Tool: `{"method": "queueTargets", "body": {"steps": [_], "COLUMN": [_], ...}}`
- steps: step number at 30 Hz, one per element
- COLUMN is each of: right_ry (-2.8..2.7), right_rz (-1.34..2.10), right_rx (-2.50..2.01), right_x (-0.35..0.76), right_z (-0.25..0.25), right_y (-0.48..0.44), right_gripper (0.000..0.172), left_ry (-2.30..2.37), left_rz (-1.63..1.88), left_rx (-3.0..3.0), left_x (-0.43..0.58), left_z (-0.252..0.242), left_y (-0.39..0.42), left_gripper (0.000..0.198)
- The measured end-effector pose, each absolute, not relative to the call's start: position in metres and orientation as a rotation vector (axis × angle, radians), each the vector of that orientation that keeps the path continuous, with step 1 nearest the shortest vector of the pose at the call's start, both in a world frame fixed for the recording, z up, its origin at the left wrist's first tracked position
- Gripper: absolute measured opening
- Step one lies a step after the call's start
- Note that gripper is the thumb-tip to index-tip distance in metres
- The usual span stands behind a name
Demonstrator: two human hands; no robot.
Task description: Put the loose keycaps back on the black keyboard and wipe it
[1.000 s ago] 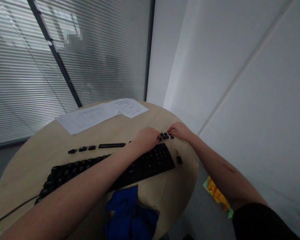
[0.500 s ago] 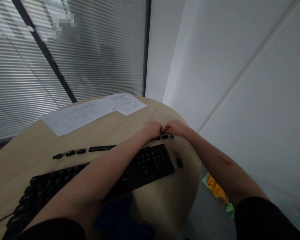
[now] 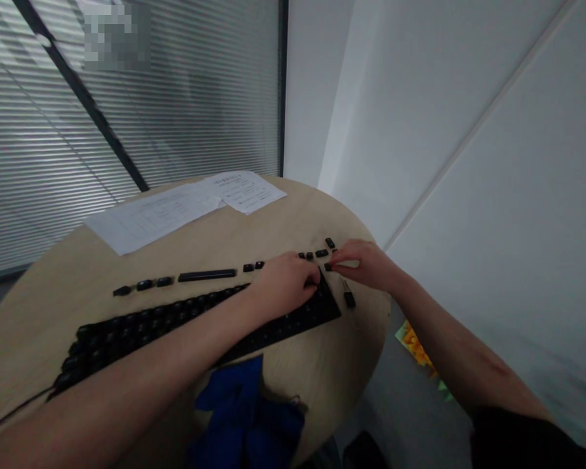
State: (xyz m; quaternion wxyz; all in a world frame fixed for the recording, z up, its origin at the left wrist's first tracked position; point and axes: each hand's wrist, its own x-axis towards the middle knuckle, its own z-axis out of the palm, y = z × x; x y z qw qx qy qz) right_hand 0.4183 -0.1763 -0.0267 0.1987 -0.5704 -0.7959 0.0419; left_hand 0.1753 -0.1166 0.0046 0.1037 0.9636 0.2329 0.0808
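A black keyboard lies across a round wooden table. My left hand rests curled on the keyboard's right end, fingers bent down onto the keys. My right hand pinches a small black keycap just above the keyboard's right corner. Loose keycaps lie in a row behind the keyboard, with a long black spacebar and more caps further left. One cap sits apart, farther back.
White paper sheets lie at the table's far side. A blue cloth hangs at the near edge. A small black tool lies right of the keyboard. Yellow-green items are on the floor. Slatted blinds and white walls surround the table.
Both hands have drawn back from the loose keycaps toward the keyboard's right end. My right hand now pinches one keycap; my left hand has come down onto the keys.
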Motion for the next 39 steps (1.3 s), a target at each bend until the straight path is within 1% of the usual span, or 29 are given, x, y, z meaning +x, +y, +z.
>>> {"method": "queueTargets", "body": {"steps": [3,6,8,12,19,27,39], "right_ry": [-2.289,-2.290,-2.285,-2.305,-2.324,-2.356,-2.361], "right_rz": [0.209,0.241,0.253,0.235,0.192,0.227,0.258], "right_rx": [-1.507,-1.556,-1.594,-1.630,-1.622,-1.683,-1.616], "right_x": [0.403,0.390,0.384,0.377,0.375,0.369,0.376], "right_z": [-0.051,-0.069,-0.074,-0.072,-0.071,-0.067,-0.069], "right_y": [-0.212,-0.226,-0.228,-0.227,-0.227,-0.227,-0.221], "right_gripper": [0.027,0.023,0.024,0.027,0.027,0.030,0.029], "left_ry": [0.595,0.655,0.691,0.753,0.767,0.800,0.750], "left_rz": [0.232,0.241,0.254,0.285,0.309,0.276,0.286], "left_rx": [2.823,2.824,2.837,2.865,2.922,2.957,2.954], "left_x": [0.164,0.165,0.166,0.167,0.165,0.167,0.166], "left_z": [-0.014,-0.029,-0.033,-0.032,-0.033,-0.031,-0.034], "left_y": [-0.144,-0.153,-0.154,-0.157,-0.160,-0.162,-0.159], "left_gripper": [0.014,0.015,0.015,0.015,0.017,0.017,0.016]}}
